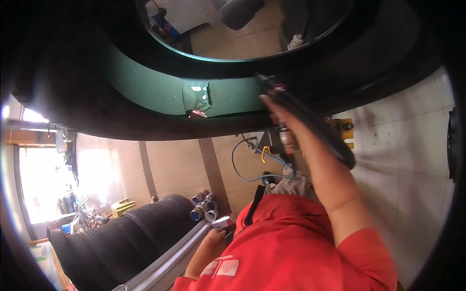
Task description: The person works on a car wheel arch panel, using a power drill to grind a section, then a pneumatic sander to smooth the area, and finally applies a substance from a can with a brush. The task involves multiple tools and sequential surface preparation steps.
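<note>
A large black tyre (73, 92) fills the upper part of the view, its inner wall (145, 85) lit greenish. On that wall is a ragged, torn-looking spot (196, 97) with pale bits around it. My right hand (286, 116) is raised at the tyre's near rim, fingers wrapped round a dark hand tool with a red band (278, 88). The tool's tip points toward the inner wall, right of the torn spot; motion blurs it. Low at my left side, my left hand (214, 238) is curled beside a small white and red box (223, 222); what it holds is hidden.
A thin blue-grey hose (234, 162) loops below the right hand. Several dark tyres (141, 233) stand in a row at lower left, behind a metal rail (165, 257). Round cans (206, 206) are stacked beside them. A yellow metal part (345, 131) stands at right on the tiled floor (393, 145).
</note>
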